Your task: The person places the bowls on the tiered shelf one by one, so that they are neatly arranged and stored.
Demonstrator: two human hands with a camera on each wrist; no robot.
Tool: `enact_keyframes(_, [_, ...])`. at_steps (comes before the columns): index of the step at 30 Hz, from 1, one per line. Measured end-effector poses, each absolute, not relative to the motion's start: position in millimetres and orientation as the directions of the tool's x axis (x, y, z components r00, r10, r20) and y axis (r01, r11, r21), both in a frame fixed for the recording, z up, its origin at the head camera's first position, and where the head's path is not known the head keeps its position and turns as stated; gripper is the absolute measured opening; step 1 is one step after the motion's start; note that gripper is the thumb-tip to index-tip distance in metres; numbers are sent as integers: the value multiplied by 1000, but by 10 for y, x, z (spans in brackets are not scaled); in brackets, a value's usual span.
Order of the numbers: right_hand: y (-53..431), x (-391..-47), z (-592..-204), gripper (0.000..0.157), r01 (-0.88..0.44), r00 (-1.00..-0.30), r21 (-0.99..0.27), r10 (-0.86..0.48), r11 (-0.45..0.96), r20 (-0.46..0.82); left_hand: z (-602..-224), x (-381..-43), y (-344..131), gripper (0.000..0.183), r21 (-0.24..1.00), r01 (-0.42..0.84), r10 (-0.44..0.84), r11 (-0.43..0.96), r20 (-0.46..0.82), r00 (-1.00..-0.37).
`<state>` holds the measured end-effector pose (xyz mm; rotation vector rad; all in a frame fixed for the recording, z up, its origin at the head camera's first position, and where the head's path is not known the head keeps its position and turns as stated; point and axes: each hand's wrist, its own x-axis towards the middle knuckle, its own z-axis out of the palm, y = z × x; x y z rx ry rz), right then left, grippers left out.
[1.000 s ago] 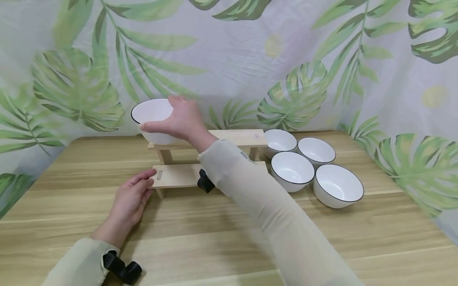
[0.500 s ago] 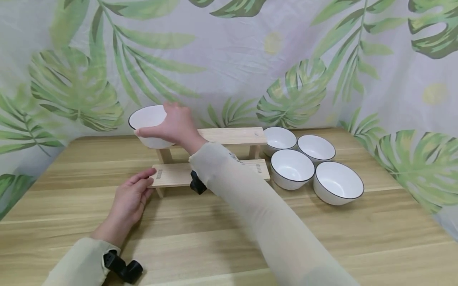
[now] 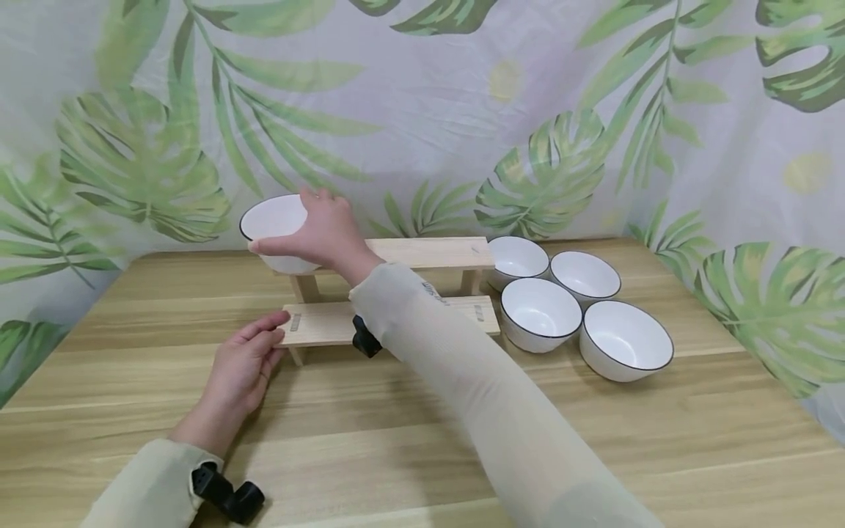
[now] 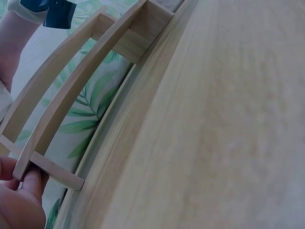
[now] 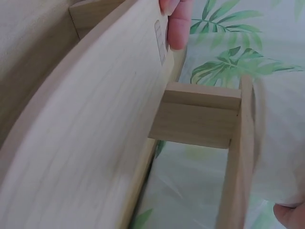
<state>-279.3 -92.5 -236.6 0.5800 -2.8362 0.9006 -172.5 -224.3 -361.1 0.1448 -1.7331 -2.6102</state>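
"Where is the bowl (image 3: 273,218)?"

"Left of centre in the frame, at the left end of the upper shelf (image 3: 432,253). The right hand (image 3: 326,231) has it, coming in from the bowl's right."

"Holding it how?"

"Pinching it: thumb along the near side, fingers at the far rim. The bowl stands upright, but I can't tell whether its base bears fully on the wood."

"And the left hand (image 3: 244,363)?"

"Lower in the frame, below the bowl and apart from it. It pinches the left end of the lower shelf (image 3: 323,326); the left wrist view shows the fingers about that end."

"Anything else on the counter (image 3: 370,455)?"

"Four more bowls (image 3: 627,337), close together right of the shelves, well apart from both hands. They're white with dark rims, like the held one."
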Motion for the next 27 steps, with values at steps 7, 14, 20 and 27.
enact_keyframes(7, [-843,-2751,-2266,110,-399,-915,-548,-354,735,192,-3613,-1723,-2231,25,916,-54,-53,-396,-82,-995])
enact_keyframes(14, [-742,-2697,-2132,108,-393,-915,-575,-364,717,172,-3629,-1732,-2239,27,906,-37,-56,-421,-67,-996])
enact_keyframes(20, [-651,-2676,-2048,109,-406,-910,-550,-379,730,169,-3637,-1735,-2238,28,903,-40,-60,-427,-73,-996])
enact_keyframes(27, [-508,-2655,-1958,108,-412,-902,-580,-403,703,152,-3629,-1739,-2246,28,902,-32,-53,-430,-60,-997])
